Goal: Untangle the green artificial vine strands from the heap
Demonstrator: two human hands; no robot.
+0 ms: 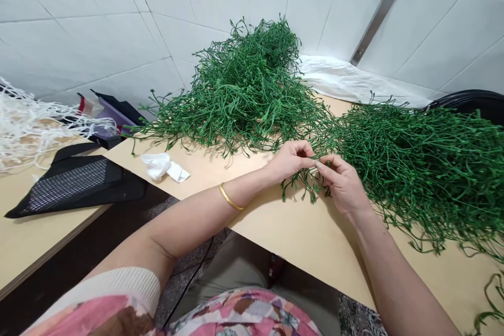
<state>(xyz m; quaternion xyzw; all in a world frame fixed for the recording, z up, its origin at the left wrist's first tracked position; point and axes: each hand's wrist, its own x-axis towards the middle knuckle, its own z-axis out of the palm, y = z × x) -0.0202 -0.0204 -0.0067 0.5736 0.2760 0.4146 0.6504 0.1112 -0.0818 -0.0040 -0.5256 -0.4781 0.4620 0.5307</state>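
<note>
**Lot: green artificial foliage on a pale wooden worktop (275,231)**

1. Left hand (289,160): fingers curled inward, closed on a thin green stem (314,159) near the worktop's front edge. Gold bangle (230,197) on the wrist.
2. Right hand (342,184): thumb and forefinger pinched together at the same stem or one right beside it, exact hold partly hidden. Fingertips almost touching those of the left hand.
3. Green sprig (301,184): hanging below both hands, just above the worktop.
4. Large spread of green sprays (417,178): right part of the worktop, just beside the right hand.
5. Tall heap of green sprays (248,89): back of the worktop, against a white tiled wall (98,47), its strands meeting the spread.
6. Crumpled white tissue (161,166): on the worktop's left part.
7. White plastic sheet (354,81): along the worktop's back edge.
8. Black mesh pouch (66,184) and tangled white netting (35,126): beyond the worktop's left corner, on a separate surface.

Activity shown: fine fingertip handling of a small tuft at the edge of the spread.
</note>
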